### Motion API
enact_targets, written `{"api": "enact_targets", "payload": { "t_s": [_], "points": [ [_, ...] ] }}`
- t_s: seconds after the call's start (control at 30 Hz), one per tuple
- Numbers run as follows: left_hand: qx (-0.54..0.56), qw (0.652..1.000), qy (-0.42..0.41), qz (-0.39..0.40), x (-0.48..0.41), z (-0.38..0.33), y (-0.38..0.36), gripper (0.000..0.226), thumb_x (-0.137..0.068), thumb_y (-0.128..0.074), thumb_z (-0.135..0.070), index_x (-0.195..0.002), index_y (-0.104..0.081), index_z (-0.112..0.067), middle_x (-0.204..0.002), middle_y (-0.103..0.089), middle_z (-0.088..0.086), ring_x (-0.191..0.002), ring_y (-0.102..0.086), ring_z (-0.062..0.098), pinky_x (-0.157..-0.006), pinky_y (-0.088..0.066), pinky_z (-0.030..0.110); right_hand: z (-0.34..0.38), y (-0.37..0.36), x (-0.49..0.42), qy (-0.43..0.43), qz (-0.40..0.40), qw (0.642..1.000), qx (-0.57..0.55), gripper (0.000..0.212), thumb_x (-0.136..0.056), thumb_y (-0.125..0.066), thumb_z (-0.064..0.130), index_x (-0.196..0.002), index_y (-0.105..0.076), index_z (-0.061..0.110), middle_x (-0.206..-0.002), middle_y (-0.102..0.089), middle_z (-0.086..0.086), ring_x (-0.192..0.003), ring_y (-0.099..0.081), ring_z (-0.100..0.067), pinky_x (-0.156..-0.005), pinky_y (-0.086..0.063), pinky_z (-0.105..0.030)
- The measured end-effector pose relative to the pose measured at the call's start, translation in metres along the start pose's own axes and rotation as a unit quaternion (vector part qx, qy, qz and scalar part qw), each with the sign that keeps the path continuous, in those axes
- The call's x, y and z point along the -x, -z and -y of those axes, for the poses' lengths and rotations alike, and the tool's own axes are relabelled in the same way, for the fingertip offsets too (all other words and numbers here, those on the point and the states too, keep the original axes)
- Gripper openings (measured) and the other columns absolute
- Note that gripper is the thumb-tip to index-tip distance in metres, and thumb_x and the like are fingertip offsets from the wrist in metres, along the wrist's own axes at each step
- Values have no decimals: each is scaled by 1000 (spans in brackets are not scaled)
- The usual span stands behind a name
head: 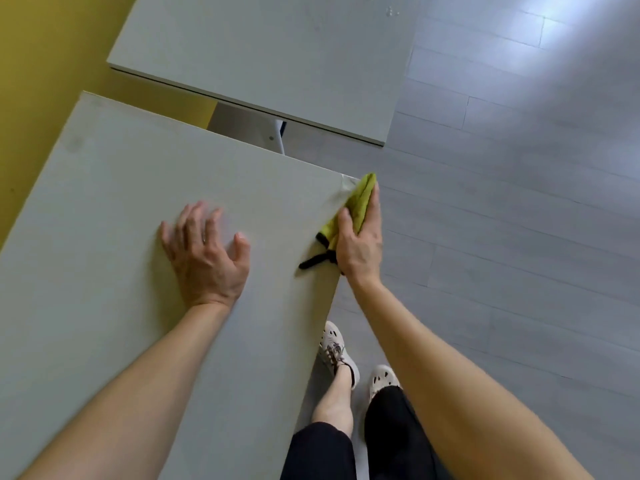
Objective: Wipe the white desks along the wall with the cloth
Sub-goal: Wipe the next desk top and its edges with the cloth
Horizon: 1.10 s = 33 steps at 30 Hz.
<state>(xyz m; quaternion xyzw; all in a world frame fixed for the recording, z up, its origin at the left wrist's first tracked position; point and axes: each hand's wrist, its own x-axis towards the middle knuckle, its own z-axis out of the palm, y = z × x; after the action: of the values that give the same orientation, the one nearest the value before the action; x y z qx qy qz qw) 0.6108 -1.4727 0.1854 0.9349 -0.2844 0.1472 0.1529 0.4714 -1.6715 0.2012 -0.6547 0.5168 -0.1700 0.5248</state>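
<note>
The near white desk (121, 220) fills the left half of the view. A yellow-green cloth (358, 199) with a black trim and loop lies over the desk's right edge, close to its far corner. My right hand (360, 244) holds the cloth against that edge, thumb on top and fingers wrapped down the side. My left hand (204, 254) rests flat on the desk top with its fingers spread. A second white desk (263, 53) stands beyond a narrow gap.
A yellow wall (41, 64) runs along the left of both desks. Grey plank floor (519, 202) lies to the right. My feet in pale shoes (337, 351) stand beside the near desk's edge. A white desk leg (280, 140) shows in the gap.
</note>
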Motion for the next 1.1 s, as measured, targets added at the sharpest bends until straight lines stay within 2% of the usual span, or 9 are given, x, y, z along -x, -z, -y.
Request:
{"api": "enact_targets", "payload": {
  "t_s": [0.07,0.17,0.33,0.43,0.5,0.63,0.83,1.03,1.1],
  "points": [
    [17,999,-47,-8,-1,-2,3,35,-96,-63,-32,-124,-72,-12,-135,-66,16,-127,-61,42,-116,-40,55,12,-5,-22,0,-27,1000,3,76,-103,-49,54,-173,-23,36,-178,-28,10,-162,-30,-12,-133,-28,-47],
    [26,997,-75,-4,-3,-3,8,29,-96,-65,-33,-119,-73,-18,-127,-68,13,-118,-62,41,-108,-44,52,-6,-18,51,25,-36,999,-32,72,-108,-43,53,-174,-19,34,-180,-17,15,-165,-17,-3,-136,-18,-42],
    [32,984,-147,99,27,1,21,55,-100,-55,-44,-150,-65,-23,-161,-52,16,-153,-44,42,-127,-27,63,-63,-3,178,26,45,996,-66,73,-109,-46,46,-172,-9,48,-175,-20,28,-158,-23,11,-132,-23,-27],
    [32,959,-225,167,83,-14,43,66,-100,-52,-48,-163,-49,-28,-177,-31,12,-165,-24,39,-128,-17,72,-47,-6,125,37,18,994,-99,67,-111,-50,40,-170,-19,37,-163,-37,27,-136,-44,12,-115,-40,-28],
    [25,950,-251,182,105,-21,50,68,-99,-51,-49,-165,-44,-30,-178,-27,12,-166,-21,39,-127,-17,75,-26,-8,64,41,-6,993,-111,60,-113,-54,34,-167,-27,33,-157,-46,21,-126,-52,2,-105,-44,-34],
    [9,954,-244,176,104,-22,47,70,-99,-48,-51,-166,-43,-31,-179,-26,9,-167,-20,35,-128,-16,72,-19,-6,16,50,1,988,-144,67,-108,-57,45,-169,-31,40,-173,-39,13,-153,-44,-13,-126,-37,-46],
    [5,945,-271,184,107,-16,46,75,-94,-45,-44,-167,-39,-27,-180,-22,11,-167,-17,39,-125,-17,76,-79,-16,179,114,49,973,-196,88,-100,-68,38,-170,-14,46,-180,-19,15,-164,-23,-5,-133,-28,-49],
    [9,947,-257,193,106,-18,51,70,-101,-44,-47,-168,-39,-27,-180,-21,8,-168,-14,33,-129,-13,72,-26,-10,7,67,19,976,-204,95,-87,-65,45,-173,-25,32,-177,-31,5,-159,-37,-16,-129,-35,-49],
    [8,946,-256,196,106,-17,51,70,-102,-43,-47,-168,-39,-26,-180,-21,8,-168,-14,33,-129,-12,72,-27,-10,10,67,30,972,-221,97,-84,-65,39,-172,-26,32,-178,-29,5,-160,-35,-16,-130,-34,-50]
  ]
}}
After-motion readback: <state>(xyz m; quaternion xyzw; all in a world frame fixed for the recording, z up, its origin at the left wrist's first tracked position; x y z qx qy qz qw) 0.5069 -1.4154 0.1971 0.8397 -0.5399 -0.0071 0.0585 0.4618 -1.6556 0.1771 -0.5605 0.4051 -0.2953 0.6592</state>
